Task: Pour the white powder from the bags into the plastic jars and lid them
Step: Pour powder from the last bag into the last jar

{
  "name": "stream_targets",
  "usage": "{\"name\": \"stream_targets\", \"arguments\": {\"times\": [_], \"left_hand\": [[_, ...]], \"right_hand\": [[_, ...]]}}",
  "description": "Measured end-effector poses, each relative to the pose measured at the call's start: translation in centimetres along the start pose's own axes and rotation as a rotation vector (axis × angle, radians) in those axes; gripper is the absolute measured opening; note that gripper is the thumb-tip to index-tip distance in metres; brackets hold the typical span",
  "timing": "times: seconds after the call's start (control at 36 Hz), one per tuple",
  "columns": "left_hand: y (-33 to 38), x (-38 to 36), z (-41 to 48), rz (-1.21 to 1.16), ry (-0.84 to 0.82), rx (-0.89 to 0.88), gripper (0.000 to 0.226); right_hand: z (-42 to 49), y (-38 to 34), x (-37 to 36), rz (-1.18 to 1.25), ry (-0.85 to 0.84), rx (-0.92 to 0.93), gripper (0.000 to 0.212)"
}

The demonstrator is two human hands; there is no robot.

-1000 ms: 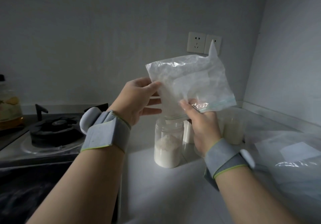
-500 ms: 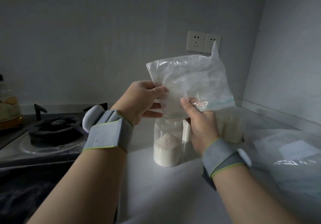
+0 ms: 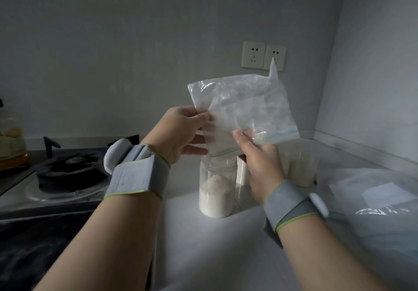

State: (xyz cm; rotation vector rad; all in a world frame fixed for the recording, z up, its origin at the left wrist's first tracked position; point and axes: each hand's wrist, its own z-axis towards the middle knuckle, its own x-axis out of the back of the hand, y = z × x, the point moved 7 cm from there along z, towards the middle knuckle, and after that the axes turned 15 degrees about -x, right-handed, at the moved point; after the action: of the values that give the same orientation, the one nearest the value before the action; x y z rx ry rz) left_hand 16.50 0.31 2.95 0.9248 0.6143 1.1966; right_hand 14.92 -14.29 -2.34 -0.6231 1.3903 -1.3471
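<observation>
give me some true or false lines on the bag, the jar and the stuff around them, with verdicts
1. The left hand and the right hand both grip the zip bag above the jar. True.
2. The jar under the bag has its lid on. False: it has no lid, and its open mouth sits right under the bag's zip edge.
3. That jar is empty. False: white powder fills its lower part.
4. A gas stove stands to the left of the jar. True.
5. Two sockets sit side by side on the wall behind the bag. True.
</observation>
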Motion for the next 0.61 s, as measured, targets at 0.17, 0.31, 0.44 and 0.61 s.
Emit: {"name": "stream_targets", "arguments": {"times": [0.17,0.31,0.44,0.61], "left_hand": [[0.0,0.9,0.1,-0.009,0.048,-0.003,0.021],[0.1,0.6,0.1,-0.019,0.043,-0.006,0.018],[0.3,0.8,0.2,-0.022,0.060,-0.025,0.020],[0.2,0.4,0.1,-0.032,0.033,-0.017,0.017]], "right_hand": [[0.1,-0.1,0.1,-0.201,0.021,0.038,0.038],[0.3,0.2,-0.4,-0.331,-0.003,0.091,0.013],[-0.1,-0.5,0.1,-0.152,0.023,0.105,0.023],[-0.2,-0.4,-0.3,-0.201,0.010,0.094,0.023]]}}
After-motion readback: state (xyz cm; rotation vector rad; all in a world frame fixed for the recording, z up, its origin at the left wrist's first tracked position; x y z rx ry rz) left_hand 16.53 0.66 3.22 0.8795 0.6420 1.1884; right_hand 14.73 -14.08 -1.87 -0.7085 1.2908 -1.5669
